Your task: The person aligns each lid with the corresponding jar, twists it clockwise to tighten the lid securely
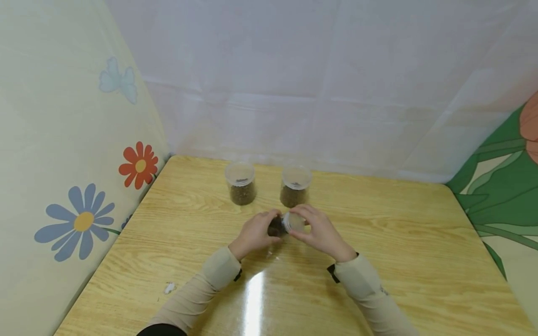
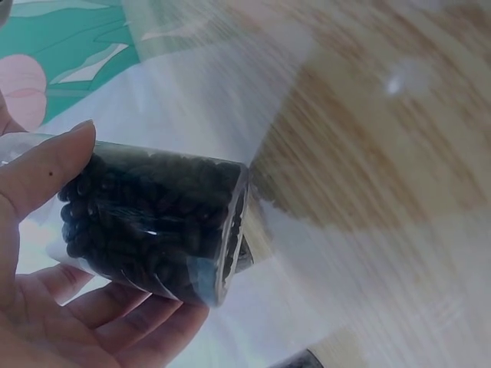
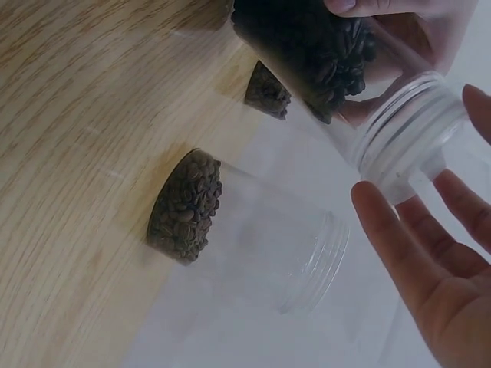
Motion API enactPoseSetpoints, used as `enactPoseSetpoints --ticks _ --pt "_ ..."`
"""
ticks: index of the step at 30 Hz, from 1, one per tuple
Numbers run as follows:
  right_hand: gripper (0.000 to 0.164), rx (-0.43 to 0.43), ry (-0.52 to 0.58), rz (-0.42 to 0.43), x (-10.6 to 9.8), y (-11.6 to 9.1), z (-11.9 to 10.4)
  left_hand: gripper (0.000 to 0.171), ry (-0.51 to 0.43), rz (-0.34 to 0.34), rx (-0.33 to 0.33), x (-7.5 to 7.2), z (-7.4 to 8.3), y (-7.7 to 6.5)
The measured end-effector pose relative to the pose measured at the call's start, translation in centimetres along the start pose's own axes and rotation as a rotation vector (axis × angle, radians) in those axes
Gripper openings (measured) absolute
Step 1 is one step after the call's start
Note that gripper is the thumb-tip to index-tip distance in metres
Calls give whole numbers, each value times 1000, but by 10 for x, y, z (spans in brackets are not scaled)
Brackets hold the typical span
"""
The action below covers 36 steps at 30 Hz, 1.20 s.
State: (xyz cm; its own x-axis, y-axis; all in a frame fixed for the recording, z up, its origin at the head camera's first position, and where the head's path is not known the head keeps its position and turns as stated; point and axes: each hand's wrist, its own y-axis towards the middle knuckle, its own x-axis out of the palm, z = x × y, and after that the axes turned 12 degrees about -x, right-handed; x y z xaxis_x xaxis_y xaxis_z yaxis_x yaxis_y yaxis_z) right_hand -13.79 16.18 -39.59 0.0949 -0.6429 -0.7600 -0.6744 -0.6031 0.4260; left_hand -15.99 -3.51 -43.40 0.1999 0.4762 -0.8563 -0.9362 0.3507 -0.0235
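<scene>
My left hand [image 1: 255,233] grips a clear jar of dark beans [image 2: 153,222], thumb on one side and fingers on the other. Tilted sideways, the jar has its lid end pointing right. Around the clear lid [image 3: 430,134] curl the thumb and fingers of my right hand [image 1: 322,232], close to the jar's neck. The beans lie toward the jar's base, as the right wrist view shows. Just beyond my hands stand two more clear jars, one on the left [image 1: 242,189] and one on the right [image 1: 294,192], each partly filled with brown coffee beans.
The wooden table [image 1: 420,233] reaches a white cloth backdrop [image 1: 294,93] at its far edge. Flower-printed cloths hang at both sides. A small white scrap [image 1: 170,288] lies near my left forearm, and glare shows on the tabletop in front.
</scene>
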Motion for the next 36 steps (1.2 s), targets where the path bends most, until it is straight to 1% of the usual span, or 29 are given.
enactPoseSetpoints --ticks 7,13,16,20,29,36 --pt "46 15 -19 1 2 1 -1 61 -4 9 7 1 -1 1" --pt "47 31 7 4 6 1 -2 60 8 13 13 1 -2 0" --pt "47 23 4 9 7 0 -1 60 13 12 15 0 -2 0" --pt "47 34 5 9 7 1 -3 60 10 11 15 0 -4 0" --pt "47 137 15 16 7 6 -8 60 10 21 13 0 -4 0" --pt "44 203 -34 46 10 9 -11 60 11 25 17 0 -5 -1"
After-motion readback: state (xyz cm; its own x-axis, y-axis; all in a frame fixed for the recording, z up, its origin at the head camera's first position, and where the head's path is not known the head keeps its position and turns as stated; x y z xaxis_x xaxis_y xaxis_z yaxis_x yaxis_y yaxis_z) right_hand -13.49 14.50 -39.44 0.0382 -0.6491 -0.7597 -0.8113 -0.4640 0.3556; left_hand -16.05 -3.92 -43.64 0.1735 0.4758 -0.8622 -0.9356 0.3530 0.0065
